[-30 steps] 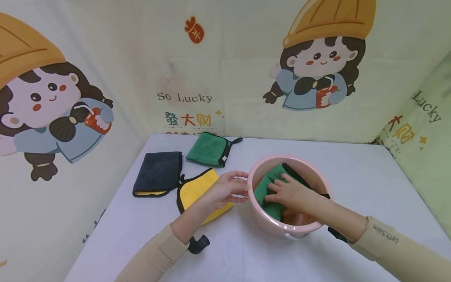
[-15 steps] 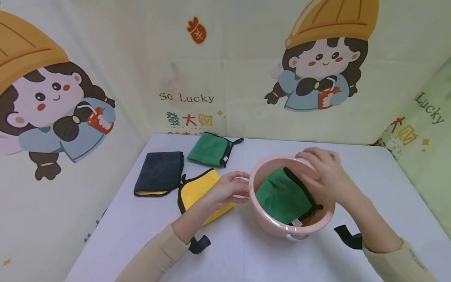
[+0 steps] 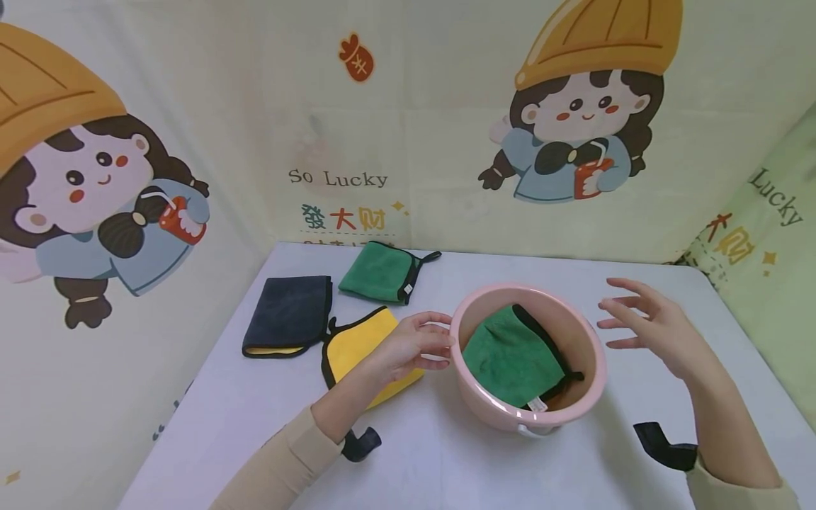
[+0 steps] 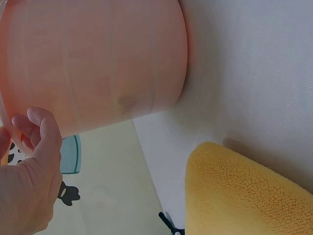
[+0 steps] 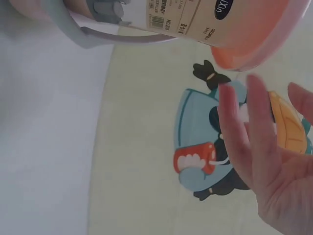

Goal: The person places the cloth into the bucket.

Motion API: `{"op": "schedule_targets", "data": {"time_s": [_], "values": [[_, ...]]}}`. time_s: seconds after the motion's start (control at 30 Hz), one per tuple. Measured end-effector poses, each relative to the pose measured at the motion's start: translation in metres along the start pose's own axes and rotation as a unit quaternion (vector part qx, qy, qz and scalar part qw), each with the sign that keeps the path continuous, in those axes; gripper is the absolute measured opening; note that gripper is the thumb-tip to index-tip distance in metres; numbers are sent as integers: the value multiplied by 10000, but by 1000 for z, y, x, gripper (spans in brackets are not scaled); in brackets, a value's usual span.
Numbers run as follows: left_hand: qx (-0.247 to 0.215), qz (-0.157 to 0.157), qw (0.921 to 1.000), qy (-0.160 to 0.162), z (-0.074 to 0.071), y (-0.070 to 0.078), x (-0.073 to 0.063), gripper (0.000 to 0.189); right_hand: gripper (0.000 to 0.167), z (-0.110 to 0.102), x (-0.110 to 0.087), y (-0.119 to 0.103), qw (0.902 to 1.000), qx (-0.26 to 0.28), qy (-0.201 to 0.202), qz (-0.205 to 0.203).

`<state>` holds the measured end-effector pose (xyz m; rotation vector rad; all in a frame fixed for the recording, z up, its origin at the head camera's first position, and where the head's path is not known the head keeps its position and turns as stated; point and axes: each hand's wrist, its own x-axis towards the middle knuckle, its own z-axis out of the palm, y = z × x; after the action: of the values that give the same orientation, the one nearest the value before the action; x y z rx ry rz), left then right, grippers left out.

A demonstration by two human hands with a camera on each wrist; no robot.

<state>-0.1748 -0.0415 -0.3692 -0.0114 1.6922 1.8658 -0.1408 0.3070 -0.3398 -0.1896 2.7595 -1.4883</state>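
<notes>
The right hand (image 3: pixel 656 326), on the rim half a second ago, is now off the round pink plastic bucket (image 3: pixel 548 304), fingers spread apart; the left hand (image 3: pixel 414 345), fingers loosely bent, touches its rim. A black-edged green fabric cloth (image 3: pixel 513 358) lies inside. The white table (image 3: pixel 433 460) meets a cream cartoon-printed backdrop (image 3: pixel 446 85).

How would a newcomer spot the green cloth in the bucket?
On the pale table stands a pink bucket, the left hand at its rim. Inside lies the green cloth, black-edged with a small white tag. The other green cloth lies out on the table; of the two, only this one sits inside the bucket.
</notes>
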Motion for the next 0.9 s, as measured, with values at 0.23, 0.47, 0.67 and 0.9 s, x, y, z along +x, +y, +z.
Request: {"op": "schedule_targets", "data": {"time_s": [0.23, 0.47, 0.67, 0.9], "values": [[-27, -12, 10000, 2, 0, -1, 1, 37, 51, 2, -2, 6, 9905, 629, -1052, 630], [-31, -57, 10000, 50, 0, -1, 1, 39, 52, 5, 0, 10, 9808, 940, -1514, 795], [-31, -60, 10000, 54, 1, -1, 1, 40, 51, 7, -1, 14, 9790, 1053, -1618, 652], [326, 169, 9991, 224, 2, -3, 0, 37, 53, 9, -1, 14, 9801, 987, -1526, 793]]}}
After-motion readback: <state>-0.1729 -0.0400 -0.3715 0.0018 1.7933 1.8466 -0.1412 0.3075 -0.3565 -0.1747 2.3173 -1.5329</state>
